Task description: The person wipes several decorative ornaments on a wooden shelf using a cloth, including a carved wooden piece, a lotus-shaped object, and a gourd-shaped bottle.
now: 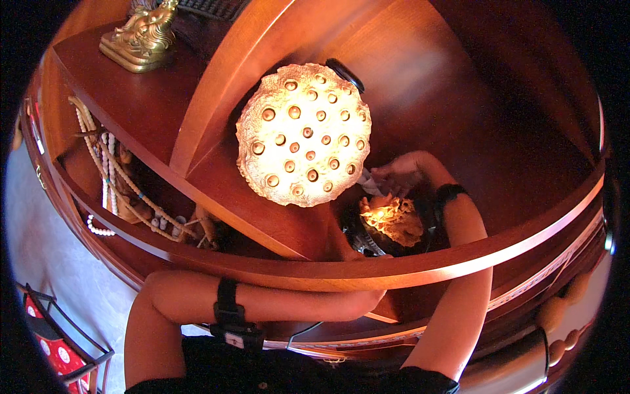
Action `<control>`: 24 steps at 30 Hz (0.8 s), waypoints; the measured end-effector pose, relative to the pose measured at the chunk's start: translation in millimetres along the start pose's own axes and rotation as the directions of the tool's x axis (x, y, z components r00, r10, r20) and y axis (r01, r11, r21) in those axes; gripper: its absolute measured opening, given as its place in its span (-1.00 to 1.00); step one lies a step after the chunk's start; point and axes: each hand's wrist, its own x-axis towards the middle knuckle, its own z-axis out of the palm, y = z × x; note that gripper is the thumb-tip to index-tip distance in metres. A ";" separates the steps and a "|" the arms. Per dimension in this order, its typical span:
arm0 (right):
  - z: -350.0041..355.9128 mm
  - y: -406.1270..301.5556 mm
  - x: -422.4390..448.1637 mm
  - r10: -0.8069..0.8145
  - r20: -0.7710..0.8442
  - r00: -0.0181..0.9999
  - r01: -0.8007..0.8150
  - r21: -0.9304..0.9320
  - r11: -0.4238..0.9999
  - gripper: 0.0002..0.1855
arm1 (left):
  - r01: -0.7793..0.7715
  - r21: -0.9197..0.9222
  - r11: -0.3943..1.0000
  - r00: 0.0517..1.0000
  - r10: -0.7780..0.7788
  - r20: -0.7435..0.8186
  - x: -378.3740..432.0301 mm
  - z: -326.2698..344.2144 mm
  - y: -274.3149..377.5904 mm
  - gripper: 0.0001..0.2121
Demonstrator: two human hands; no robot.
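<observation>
My right hand reaches over the shelf at right of centre, its fingers bent around a crumpled whitish cloth or tissue. Just below it is an ornately carved, golden-brown ornament with a glossy dark base or surround. My left forearm lies across the front, below the curved wooden shelf edge; its hand is mostly hidden behind that edge, near the dark base, so its hold is unclear. To the left of the ornament stands a large, brightly lit, lotus-pod-shaped piece with many round holes.
A curved wooden shelf edge crosses in front. A brass figurine stands on the upper left shelf. Bead strands and small items fill the left compartment. A black-framed seat with red patterned fabric is at lower left.
</observation>
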 end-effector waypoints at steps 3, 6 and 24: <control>-4.5 16.0 8.9 -0.116 0.141 0.983 0.108 0.064 0.992 -0.22 | 0.035 -0.068 0.997 0.997 -0.030 0.067 0.0 0.6 2.3 -0.78; -1.2 6.3 -8.4 -0.235 0.123 0.964 0.218 0.138 0.966 -0.24 | 0.073 -0.140 0.987 0.993 -0.058 0.107 0.5 0.9 0.9 -0.75; -20.5 -25.5 12.4 -0.090 0.309 0.947 0.047 0.142 0.989 -0.36 | 0.136 -0.406 0.904 0.978 -0.058 0.198 1.1 -4.8 3.1 -0.66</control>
